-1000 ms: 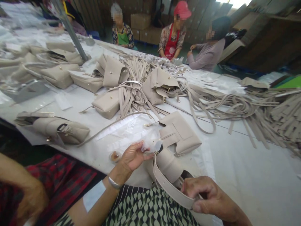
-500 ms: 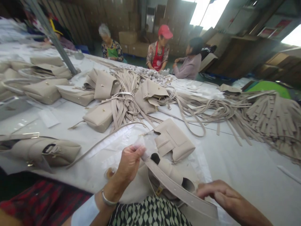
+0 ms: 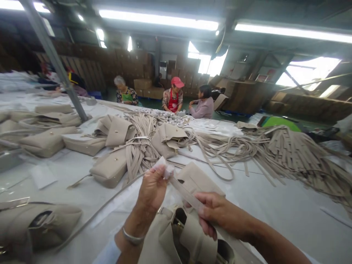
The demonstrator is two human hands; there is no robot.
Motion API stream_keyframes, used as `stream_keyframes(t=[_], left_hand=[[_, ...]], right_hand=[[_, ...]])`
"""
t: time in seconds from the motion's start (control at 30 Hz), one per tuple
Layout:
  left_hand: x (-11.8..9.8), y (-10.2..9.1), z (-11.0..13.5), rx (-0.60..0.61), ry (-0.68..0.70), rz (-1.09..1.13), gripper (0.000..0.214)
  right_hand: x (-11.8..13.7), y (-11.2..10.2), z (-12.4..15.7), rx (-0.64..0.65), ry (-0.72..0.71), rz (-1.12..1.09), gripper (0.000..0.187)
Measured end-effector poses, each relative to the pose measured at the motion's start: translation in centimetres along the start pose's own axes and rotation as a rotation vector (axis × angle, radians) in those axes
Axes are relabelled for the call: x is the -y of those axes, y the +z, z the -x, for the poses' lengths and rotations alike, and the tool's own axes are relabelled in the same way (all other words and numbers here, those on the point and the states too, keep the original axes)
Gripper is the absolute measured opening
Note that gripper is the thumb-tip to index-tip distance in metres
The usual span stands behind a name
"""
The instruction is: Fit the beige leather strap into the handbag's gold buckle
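Note:
My left hand (image 3: 153, 187) is closed around the upper end of a beige bag strap (image 3: 184, 193), with a scrap of clear plastic at its fingertips. Lower down the same strap, my right hand (image 3: 217, 212) pinches it between thumb and fingers. The strap runs taut between the two hands, above an open beige handbag (image 3: 176, 238) in front of me. A small beige bag (image 3: 199, 180) lies flat on the white table (image 3: 269, 205) just beyond my hands.
Several finished beige bags (image 3: 110, 167) and a heap of loose straps (image 3: 291, 154) cover the table's middle and right. Another bag (image 3: 35, 220) lies at the near left. Three people (image 3: 173, 99) work at the far side. A slanted metal post (image 3: 55, 62) stands at the left.
The camera has tilted up. My right hand has slid up the strap toward the left hand, and both hands have risen, pulling the strap tight.

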State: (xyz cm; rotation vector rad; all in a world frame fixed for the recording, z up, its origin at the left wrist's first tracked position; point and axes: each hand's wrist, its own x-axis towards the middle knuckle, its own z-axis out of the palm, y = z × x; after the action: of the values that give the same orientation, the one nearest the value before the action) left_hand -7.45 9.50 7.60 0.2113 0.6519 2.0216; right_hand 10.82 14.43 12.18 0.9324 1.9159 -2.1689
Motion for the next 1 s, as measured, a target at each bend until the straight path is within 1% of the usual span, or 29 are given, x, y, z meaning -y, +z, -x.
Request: stream_keyframes(t=[0.07, 0.13, 0.2, 0.27, 0.3, 0.37, 0.4, 0.43, 0.47, 0.53, 0.6, 0.63, 0.7, 0.87, 1.0], left_hand=[[-1.2, -1.0, -0.8, -0.054, 0.014, 0.035, 0.018], [-1.4, -1.3, -0.9, -0.06, 0.026, 0.031, 0.017], [-0.5, -0.7, -0.4, -0.046, 0.035, 0.018, 0.017], [0.7, 0.4, 0.6, -0.018, 0.005, 0.003, 0.016], [1.3, 0.8, 1.1, 0.012, -0.032, -0.007, 0.016], [1.8, 1.4, 1.8, 0.058, -0.098, -0.003, 0.016], [1.8, 1.5, 2.0, 0.053, -0.112, 0.021, 0.015], [1.5, 1.3, 1.9, 0.019, -0.114, 0.06, 0.014], [1.1, 1.1, 1.7, -0.044, -0.106, 0.106, 0.012], [0.3, 0.3, 1.0, -0.201, -0.099, 0.183, 0.008], [-0.4, -0.5, 0.4, -0.309, -0.125, 0.199, 0.006], [-0.5, -0.8, 0.3, -0.338, -0.135, 0.195, 0.007], [-0.5, -0.9, 0.1, -0.355, -0.144, 0.187, 0.008], [0.6, -0.1, 0.6, -0.297, -0.092, 0.162, 0.004], [1.3, 0.2, 0.9, -0.266, -0.047, 0.107, 0.014]], right_hand=[[-0.3, -0.1, 0.9, 0.081, 0.027, 0.005, 0.032], [-0.1, 0.2, 1.1, 0.12, 0.016, 0.008, 0.035], [0.4, 0.8, 0.5, 0.099, 0.007, -0.011, 0.041], [1.1, 1.3, -0.9, 0.025, -0.007, -0.076, 0.049], [1.4, 1.5, -1.6, -0.019, -0.016, -0.106, 0.047], [1.7, 1.5, -2.9, -0.09, -0.041, -0.115, 0.03], [1.8, 1.4, -3.3, -0.122, -0.048, -0.088, 0.022], [1.7, 1.2, -3.5, -0.159, -0.049, -0.052, 0.018], [1.5, 1.0, -3.5, -0.205, -0.052, -0.015, 0.018], [0.9, 0.7, -3.0, -0.31, -0.085, 0.045, 0.022], [0.3, 0.6, -2.0, -0.374, -0.135, 0.095, 0.029], [0.1, 0.7, -1.5, -0.38, -0.16, 0.118, 0.032], [0.0, 1.0, -0.6, -0.349, -0.188, 0.165, 0.035], [0.2, 1.7, -0.1, -0.268, -0.172, 0.266, 0.033], [0.0, 1.5, -0.4, -0.259, -0.175, 0.297, 0.03]])
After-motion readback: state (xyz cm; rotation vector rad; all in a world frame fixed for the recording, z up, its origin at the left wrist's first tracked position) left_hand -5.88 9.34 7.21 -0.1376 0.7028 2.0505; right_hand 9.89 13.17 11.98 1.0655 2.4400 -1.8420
